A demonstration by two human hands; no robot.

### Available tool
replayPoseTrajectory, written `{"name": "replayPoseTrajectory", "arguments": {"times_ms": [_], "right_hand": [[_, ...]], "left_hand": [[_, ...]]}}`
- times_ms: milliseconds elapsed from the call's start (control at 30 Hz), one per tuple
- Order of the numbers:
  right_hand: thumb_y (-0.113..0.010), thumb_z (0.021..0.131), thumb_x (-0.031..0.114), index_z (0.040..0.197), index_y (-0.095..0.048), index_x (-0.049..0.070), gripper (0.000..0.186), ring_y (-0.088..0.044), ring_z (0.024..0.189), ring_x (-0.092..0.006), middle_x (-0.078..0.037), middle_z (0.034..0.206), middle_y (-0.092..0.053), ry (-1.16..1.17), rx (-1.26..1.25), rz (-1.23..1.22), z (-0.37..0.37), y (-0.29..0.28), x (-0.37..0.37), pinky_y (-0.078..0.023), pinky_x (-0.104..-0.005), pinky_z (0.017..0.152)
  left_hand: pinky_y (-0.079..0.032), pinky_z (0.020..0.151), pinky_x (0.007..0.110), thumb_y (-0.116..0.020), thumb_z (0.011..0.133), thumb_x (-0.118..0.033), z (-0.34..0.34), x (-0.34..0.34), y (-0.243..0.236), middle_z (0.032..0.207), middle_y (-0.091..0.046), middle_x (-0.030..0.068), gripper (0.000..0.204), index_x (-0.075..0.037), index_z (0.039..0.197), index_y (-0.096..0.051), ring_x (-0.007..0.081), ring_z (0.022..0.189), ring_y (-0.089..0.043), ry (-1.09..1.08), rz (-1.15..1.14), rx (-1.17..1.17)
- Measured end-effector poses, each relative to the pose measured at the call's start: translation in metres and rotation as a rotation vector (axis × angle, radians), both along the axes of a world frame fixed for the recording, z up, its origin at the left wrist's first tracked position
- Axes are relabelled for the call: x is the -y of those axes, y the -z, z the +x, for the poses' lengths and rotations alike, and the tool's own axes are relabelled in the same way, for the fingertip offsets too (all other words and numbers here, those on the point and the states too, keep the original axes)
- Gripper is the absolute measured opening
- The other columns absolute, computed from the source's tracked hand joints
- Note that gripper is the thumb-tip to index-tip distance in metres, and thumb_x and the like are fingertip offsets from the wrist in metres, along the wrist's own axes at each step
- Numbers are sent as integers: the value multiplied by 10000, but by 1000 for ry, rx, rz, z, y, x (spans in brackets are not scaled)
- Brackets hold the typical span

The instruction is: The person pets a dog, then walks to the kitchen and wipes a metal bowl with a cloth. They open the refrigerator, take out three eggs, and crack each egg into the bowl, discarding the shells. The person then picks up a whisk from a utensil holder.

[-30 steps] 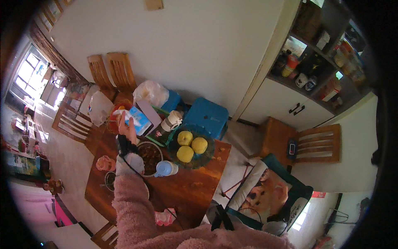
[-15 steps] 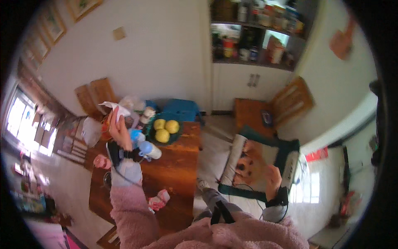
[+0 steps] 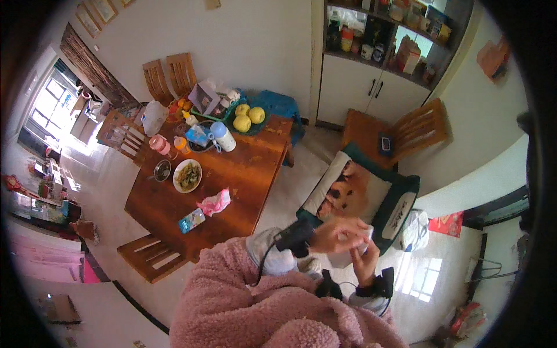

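Both hands meet in front of my body, at the right of the table. A small white piece of tissue is between them, partly covered by fingers. My left hand reaches across from the left, slightly blurred, its fingers closed at the tissue. Below it my right hand points upward, thumb and fingers pinching the tissue's lower part. Dark straps with cables wrap both wrists. Behind the hands lies a green-edged pet bed with a dog picture on it.
The wooden table at the left bears a plate of food, a phone, a pink-white packet, a light blue bottle and yellow fruit. A wooden chair stands at the back right, a cabinet behind.
My left hand has come from the far left of the table, near a white sheet, to my right hand. White tissue is now between both hands. The view has shifted.
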State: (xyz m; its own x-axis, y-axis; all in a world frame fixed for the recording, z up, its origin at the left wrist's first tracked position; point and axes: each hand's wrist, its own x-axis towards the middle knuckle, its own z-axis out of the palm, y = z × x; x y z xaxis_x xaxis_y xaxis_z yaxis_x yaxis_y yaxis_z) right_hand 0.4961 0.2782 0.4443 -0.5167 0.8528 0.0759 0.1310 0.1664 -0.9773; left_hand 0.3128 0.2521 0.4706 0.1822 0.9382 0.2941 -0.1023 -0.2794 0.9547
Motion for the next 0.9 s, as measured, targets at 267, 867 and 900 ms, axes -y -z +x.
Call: {"name": "replayPoseTrajectory", "arguments": {"times_ms": [267,867,900], "right_hand": [[-602,885,178,930,-623,-13,198,-562,708,-117,-49,752,-634,137,171,-59,-6,7,-22,-447,-266,644],[-602,871,226,966,-645,-8,256,-612,673,-195,-114,767,-659,276,568,-63,-193,56,-110,-496,-323,639],[-604,870,217,973,-645,-9,251,-610,672,-191,-112,768,-660,281,569,-48,-197,58,-113,-494,-320,637]], "left_hand": [[-495,643,288,-590,874,-223,-250,50,126,792,-683,106,267,35,852,-655,177,687,-638,-1326,-280,233],[-336,729,584,-619,797,-359,-624,58,365,926,-644,85,331,-154,1050,-560,294,816,-572,-1492,-956,-922],[-347,703,564,-620,798,-358,-629,59,370,909,-642,86,320,-143,1027,-562,290,784,-569,-1499,-944,-901]]}}
